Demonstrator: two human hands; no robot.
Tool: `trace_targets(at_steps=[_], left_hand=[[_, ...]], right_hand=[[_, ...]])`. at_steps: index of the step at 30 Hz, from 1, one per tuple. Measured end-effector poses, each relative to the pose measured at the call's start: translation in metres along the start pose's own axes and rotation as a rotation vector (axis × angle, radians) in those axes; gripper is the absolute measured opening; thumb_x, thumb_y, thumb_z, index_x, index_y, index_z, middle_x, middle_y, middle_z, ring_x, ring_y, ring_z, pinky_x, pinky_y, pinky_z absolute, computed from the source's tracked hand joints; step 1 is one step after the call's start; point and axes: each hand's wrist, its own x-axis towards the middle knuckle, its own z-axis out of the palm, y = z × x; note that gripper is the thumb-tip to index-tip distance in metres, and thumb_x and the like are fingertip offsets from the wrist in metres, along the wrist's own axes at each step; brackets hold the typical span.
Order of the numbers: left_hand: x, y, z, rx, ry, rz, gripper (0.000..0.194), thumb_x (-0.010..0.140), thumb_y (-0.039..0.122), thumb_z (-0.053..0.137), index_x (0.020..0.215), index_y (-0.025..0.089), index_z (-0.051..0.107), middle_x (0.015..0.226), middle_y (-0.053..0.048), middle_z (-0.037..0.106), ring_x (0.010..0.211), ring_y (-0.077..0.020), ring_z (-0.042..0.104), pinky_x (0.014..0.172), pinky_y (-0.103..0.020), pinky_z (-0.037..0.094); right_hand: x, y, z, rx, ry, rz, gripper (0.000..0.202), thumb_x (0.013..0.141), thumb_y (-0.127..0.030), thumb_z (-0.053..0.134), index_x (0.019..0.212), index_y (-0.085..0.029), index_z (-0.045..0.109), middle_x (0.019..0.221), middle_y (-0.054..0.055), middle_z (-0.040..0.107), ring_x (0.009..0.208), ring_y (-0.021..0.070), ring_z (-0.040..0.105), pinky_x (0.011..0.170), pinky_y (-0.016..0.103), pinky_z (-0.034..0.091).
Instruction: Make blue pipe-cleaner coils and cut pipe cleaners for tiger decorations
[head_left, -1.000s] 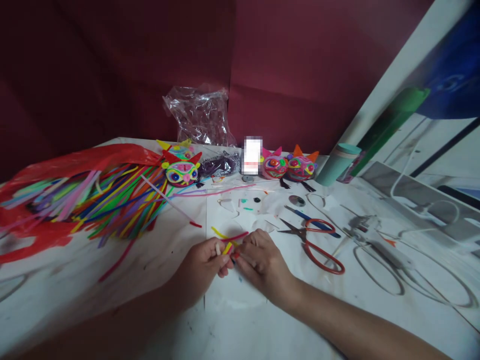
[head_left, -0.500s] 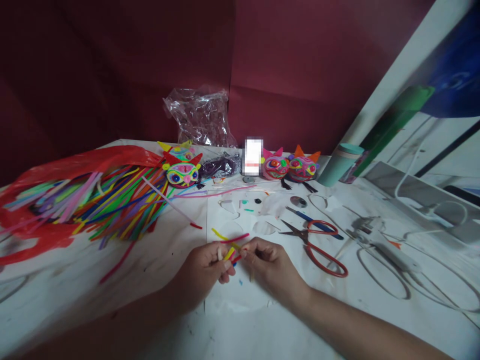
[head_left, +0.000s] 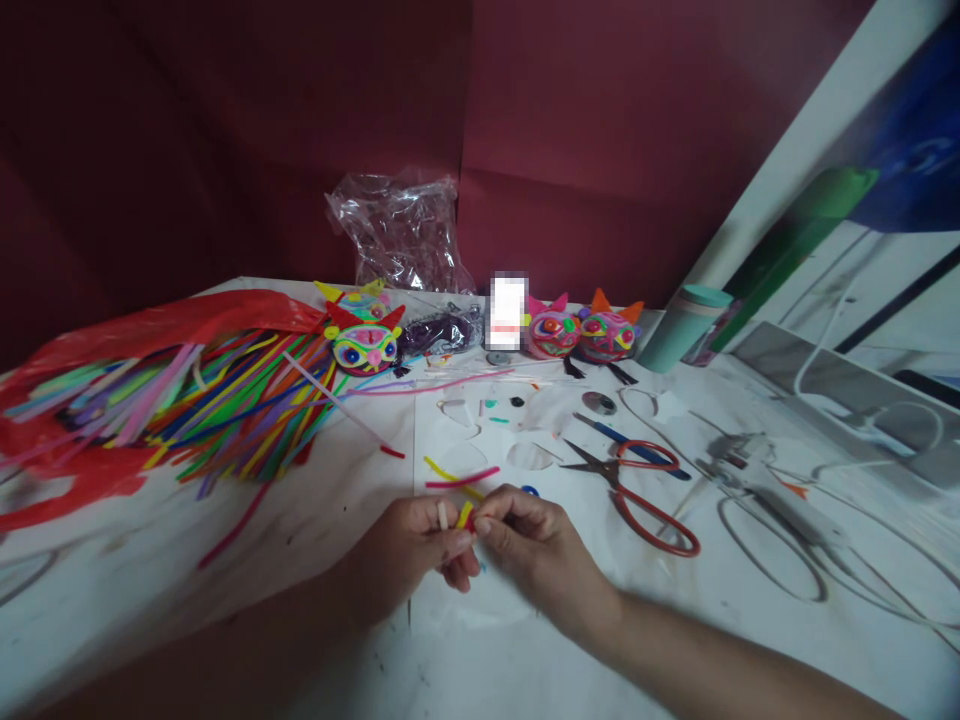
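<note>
My left hand is closed around short fuzzy strips, among them a yellow strip and a bit of red. A pale ring or strip shows at its finger. My right hand pinches the red end of these strips, its fingertips close against my left fingers. Just beyond both hands, a pink strip crosses a yellow one on the white sheet. A small blue ring lies by my right knuckles.
Red-handled scissors and a blue pen-like tool lie right, near a corded device. Colourful fuzzy sticks spread left on red plastic. Several decorated heads, including one, stand behind, with a teal cup at back right.
Both hands have shifted slightly, and the strips between them show less. The blue ring is now visible beside my right hand.
</note>
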Motion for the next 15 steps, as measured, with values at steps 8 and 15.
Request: trace_targets(at_steps=[8, 15], left_hand=[[0.0, 0.002, 0.0, 0.16, 0.024, 0.001, 0.02, 0.066, 0.034, 0.06, 0.062, 0.015, 0.053, 0.057, -0.002, 0.064, 0.044, -0.0125, 0.056, 0.047, -0.025, 0.042], [-0.004, 0.031, -0.036, 1.279, 0.304, 0.205, 0.018, 0.072, 0.022, 0.047, 0.054, 0.018, 0.051, 0.062, -0.001, 0.054, 0.062, -0.0168, 0.051, 0.056, -0.027, 0.032]], right_hand=[[0.005, -0.005, -0.006, 0.103, 0.052, 0.154, 0.03, 0.069, -0.043, 0.069, 0.067, -0.014, 0.061, 0.055, -0.002, 0.054, 0.049, 0.0078, 0.041, 0.051, 0.023, 0.032], [0.013, -0.016, -0.022, -0.097, 0.171, 0.066, 0.032, 0.069, -0.045, 0.068, 0.08, -0.016, 0.061, 0.063, -0.001, 0.057, 0.053, 0.0085, 0.042, 0.052, 0.022, 0.031]])
